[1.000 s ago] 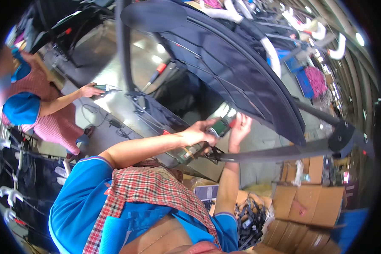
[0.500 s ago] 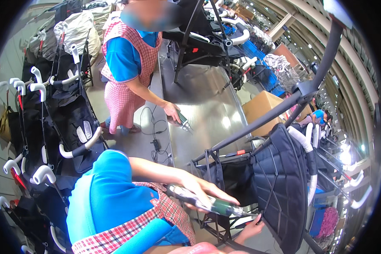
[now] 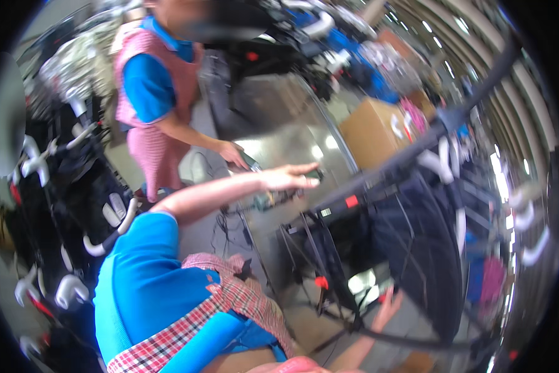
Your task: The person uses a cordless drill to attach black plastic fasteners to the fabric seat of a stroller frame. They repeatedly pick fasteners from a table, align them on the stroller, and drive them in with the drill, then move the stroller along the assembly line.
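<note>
Between our left hand [image 3: 285, 178], fingers straight over a green tool [image 3: 265, 201], and right hand [image 3: 382, 317], fingers parted, lower right, stands a dark frame [image 3: 405, 158]; carton [image 3: 371, 132] upper right. We can't tell either grip.

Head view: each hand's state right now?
Left hand: fingers extended over a green tool; grip can't be told.
Right hand: fingers raised near black fabric; blurred, hold can't be told.

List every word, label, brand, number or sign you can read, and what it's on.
No text can be read.
Green tool: blurred, no legible marking.
Small white patch near the red piece: too small and blurred to read.
Cardboard box: no legible print.
</note>
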The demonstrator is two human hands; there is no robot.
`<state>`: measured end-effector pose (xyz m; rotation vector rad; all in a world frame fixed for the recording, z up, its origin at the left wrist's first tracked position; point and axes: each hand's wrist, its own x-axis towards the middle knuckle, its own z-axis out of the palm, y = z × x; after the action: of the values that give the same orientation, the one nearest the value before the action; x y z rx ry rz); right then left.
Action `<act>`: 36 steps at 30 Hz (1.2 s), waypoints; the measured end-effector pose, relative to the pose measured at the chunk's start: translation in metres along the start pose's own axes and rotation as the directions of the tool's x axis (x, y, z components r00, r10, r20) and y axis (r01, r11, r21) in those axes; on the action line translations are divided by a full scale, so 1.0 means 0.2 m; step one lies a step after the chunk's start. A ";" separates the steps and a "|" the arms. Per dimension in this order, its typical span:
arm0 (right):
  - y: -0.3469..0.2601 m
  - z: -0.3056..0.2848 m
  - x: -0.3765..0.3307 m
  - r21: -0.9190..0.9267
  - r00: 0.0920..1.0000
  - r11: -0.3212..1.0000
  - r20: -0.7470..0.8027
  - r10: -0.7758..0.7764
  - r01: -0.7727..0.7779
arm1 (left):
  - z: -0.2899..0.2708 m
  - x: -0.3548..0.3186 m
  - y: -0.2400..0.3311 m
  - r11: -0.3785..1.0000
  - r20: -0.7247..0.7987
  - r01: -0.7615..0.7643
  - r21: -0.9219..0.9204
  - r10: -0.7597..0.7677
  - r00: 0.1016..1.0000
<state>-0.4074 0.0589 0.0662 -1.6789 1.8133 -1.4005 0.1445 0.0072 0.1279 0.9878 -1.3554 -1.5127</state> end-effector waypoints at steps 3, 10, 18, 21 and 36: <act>-0.07 0.07 -0.02 0.407 0.944 0.854 0.195 0.267 -0.325 | 0.00 0.28 0.00 0.936 0.092 0.201 0.288 -0.236 0.967; -0.22 -0.05 -0.12 0.517 0.803 0.617 0.327 0.498 -0.593 | 0.22 0.69 -0.03 0.874 0.344 0.181 0.450 -0.356 0.869; -0.23 -0.02 -0.03 0.366 0.771 0.682 0.219 0.598 -0.633 | 0.25 0.79 -0.11 0.889 0.311 0.279 0.364 -0.398 0.863; -0.24 0.02 -0.03 0.383 0.762 0.664 0.222 0.609 -0.642 | 0.24 0.77 -0.08 0.841 0.263 0.364 0.400 -0.486 0.834; -0.07 -0.18 -0.60 0.430 0.849 0.748 0.096 0.519 -0.506 | 0.02 0.47 -0.30 0.830 0.352 0.411 0.378 -0.539 0.765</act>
<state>-0.3926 0.1832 0.0486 -0.8417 1.6273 -1.4335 0.1057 -0.0773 0.0664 1.2936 -1.7693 -2.0725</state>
